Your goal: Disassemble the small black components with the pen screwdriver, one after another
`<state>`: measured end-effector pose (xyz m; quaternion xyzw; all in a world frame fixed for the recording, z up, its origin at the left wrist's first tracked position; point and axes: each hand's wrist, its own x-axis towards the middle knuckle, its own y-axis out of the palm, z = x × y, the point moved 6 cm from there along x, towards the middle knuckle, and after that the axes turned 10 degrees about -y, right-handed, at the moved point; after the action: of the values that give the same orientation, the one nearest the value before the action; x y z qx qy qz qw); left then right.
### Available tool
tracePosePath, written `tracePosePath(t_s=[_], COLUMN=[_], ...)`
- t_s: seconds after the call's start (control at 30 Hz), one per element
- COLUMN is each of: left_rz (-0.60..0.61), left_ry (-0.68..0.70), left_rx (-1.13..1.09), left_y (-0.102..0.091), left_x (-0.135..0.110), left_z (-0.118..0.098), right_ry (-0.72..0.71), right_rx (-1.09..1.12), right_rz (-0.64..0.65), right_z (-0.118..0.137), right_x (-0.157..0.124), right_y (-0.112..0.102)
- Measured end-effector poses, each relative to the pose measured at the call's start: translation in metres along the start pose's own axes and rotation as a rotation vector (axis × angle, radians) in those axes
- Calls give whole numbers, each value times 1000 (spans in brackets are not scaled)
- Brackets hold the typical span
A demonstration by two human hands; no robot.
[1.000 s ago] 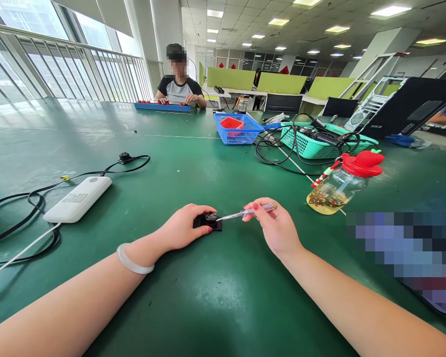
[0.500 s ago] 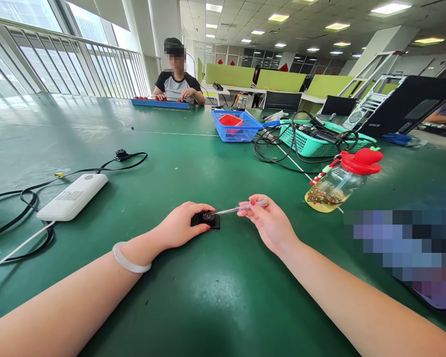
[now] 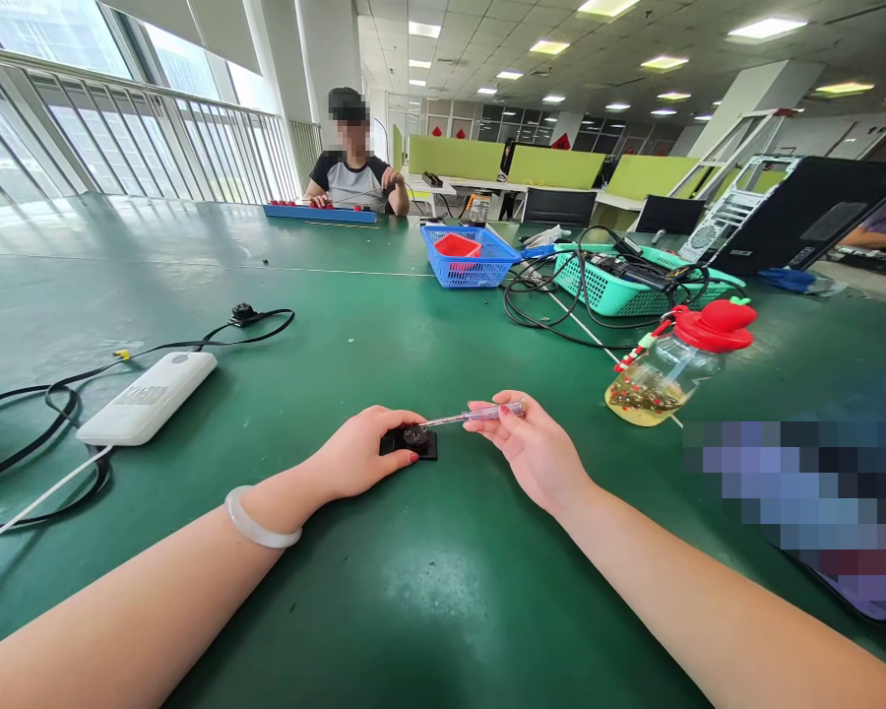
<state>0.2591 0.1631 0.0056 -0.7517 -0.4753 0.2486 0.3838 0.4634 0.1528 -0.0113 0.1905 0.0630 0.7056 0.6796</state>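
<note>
A small black square part [image 3: 411, 442] with a round metal piece on top lies on the green table [image 3: 428, 581]. My left hand [image 3: 358, 453] is closed round its left side and holds it down. My right hand [image 3: 533, 448] pinches a thin screwdriver [image 3: 473, 416] with a clear handle. The screwdriver lies nearly level and its tip rests on the round piece.
A white power bank [image 3: 146, 397] with black and white cables lies at the left. A glass jar with a red lid [image 3: 675, 362] stands at the right. Blue [image 3: 470, 257] and teal [image 3: 620, 280] baskets sit further back. Another person sits at the far side.
My hands have stayed on the part and the screwdriver with only slight shifts. The person at the far side has raised one hand.
</note>
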Motion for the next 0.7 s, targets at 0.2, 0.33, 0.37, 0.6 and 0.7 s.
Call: tracePosePath(t_s=[0.2, 0.33, 0.37, 0.6, 0.7], left_rz=[9, 0, -3, 6, 5], left_ry=[-5, 3, 5, 0, -1], left_rx=[-12, -9, -9, -12, -6], left_y=[0, -1, -1, 1, 0], left_x=[0, -1, -1, 0, 0], left_z=[0, -1, -1, 0, 0], right_ry=[84, 74, 72, 83, 103], right_rx=[-3, 7, 11, 71, 86], right_rz=[47, 40, 34, -68, -95], right_z=[-6, -5, -5, -3, -2], right_x=[-2, -2, -2, -1, -1], right_y=[4, 4, 4, -1, -2])
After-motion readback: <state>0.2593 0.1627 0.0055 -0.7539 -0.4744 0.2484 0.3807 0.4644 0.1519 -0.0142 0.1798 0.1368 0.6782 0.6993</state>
